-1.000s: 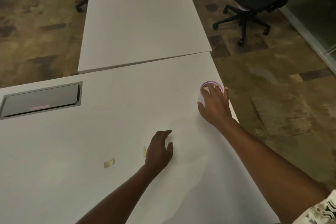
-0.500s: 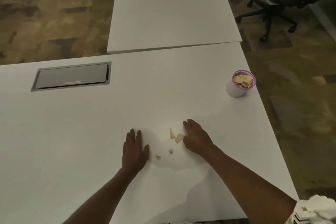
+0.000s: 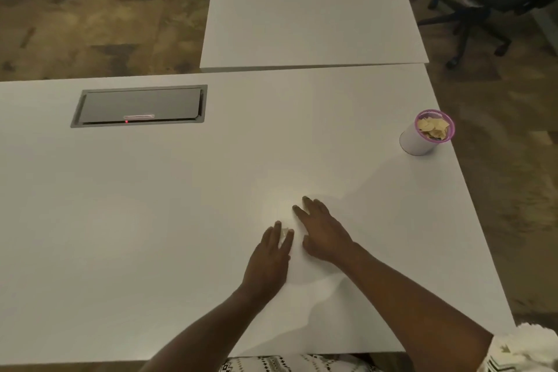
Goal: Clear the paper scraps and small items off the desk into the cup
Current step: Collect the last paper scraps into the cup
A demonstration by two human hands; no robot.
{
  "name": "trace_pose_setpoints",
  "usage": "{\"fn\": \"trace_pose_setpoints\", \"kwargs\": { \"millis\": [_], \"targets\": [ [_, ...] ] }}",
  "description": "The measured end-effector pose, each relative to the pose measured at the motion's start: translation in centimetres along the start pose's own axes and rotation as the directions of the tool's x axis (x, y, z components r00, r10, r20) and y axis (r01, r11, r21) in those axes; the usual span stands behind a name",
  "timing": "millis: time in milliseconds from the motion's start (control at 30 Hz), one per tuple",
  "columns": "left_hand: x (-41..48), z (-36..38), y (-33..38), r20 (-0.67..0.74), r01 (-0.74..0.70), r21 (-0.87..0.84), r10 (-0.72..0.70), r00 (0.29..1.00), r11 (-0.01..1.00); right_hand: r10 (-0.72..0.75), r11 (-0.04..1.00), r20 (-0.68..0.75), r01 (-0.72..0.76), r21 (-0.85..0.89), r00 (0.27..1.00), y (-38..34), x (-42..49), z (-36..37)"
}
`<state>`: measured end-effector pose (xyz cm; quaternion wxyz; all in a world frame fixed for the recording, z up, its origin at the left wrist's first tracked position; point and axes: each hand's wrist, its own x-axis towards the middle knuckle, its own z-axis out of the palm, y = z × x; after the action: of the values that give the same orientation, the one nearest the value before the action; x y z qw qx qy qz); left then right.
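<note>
You are pressing both palms down on the white desk (image 3: 151,220), arms reaching forward from the near edge. Your left hand (image 3: 268,260) is lying flat with the fingers spread, not gripping, and a pale paper scrap (image 3: 284,231) is showing between two of its fingertips. Your right hand (image 3: 324,234) is sitting just beside it, a little farther forward, fingers extended and splayed, thumb tucked back toward you; it is holding nothing that can be seen.

Whatever lies under either palm is hidden (only that one sliver is peeking out). The cup (image 3: 424,134), pink-rimmed and holding scraps, is standing well beyond your right hand, forward and to its right, near the desk's edge.

Compared with half a second ago, your hands are now closer together, and the loose scraps that lay between them are no longer showing.
</note>
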<state>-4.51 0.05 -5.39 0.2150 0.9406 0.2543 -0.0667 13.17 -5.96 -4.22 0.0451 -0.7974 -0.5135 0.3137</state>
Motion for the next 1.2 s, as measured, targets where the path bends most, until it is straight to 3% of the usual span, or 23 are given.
{"fn": "trace_pose_setpoints", "kwargs": {
  "millis": [100,333,533,633,733,867,967,1067,1133,1200],
  "targets": [
    [-0.1,0.2,0.2,-0.064,-0.103,0.090,0.109,0.992,0.991,-0.079,0.992,0.042,0.083,-0.097,0.996,0.0,-0.7,0.4],
    [0.5,-0.2,-0.1,-0.092,-0.195,0.110,0.206,0.974,0.975,-0.239,0.946,-0.032,0.226,-0.232,0.970,-0.5,-3.3,2.4],
    [1.3,-0.8,0.4,-0.045,-0.189,0.093,0.193,0.980,0.978,-0.157,0.974,-0.103,0.136,-0.183,0.982,-0.2,-2.2,2.7],
    [2.1,-0.9,0.8,0.021,-0.054,0.049,0.053,0.998,0.997,0.103,0.983,-0.192,-0.071,0.168,0.976,0.0,-1.3,1.6],
    [3.1,-1.1,1.1,0.024,0.099,-0.096,-0.098,0.995,0.990,0.382,0.826,-0.260,-0.202,0.526,0.887,1.4,-0.9,0.3],
    [4.6,-1.5,1.7,0.034,0.258,-0.383,-0.265,0.964,0.887,0.576,0.548,-0.141,-0.253,0.797,0.805,4.2,-1.7,-1.1],
    [5.8,-1.7,2.4,0.101,0.424,-0.558,-0.449,0.888,0.713,0.640,0.378,-0.047,-0.261,0.888,0.767,6.4,-2.6,-2.0],
    [7.0,-1.9,3.8,0.169,0.509,-0.658,-0.550,0.818,0.555,0.669,0.295,-0.025,-0.235,0.926,0.743,8.0,-3.2,-2.9],
    [7.9,-2.0,4.9,0.194,0.511,-0.694,-0.552,0.811,0.507,0.674,0.265,-0.022,-0.214,0.940,0.738,8.9,-3.6,-3.6],
    [8.9,-2.2,6.3,0.179,0.491,-0.690,-0.531,0.828,0.532,0.676,0.235,-0.020,-0.191,0.953,0.737,9.8,-3.9,-4.3]
  ]
}}
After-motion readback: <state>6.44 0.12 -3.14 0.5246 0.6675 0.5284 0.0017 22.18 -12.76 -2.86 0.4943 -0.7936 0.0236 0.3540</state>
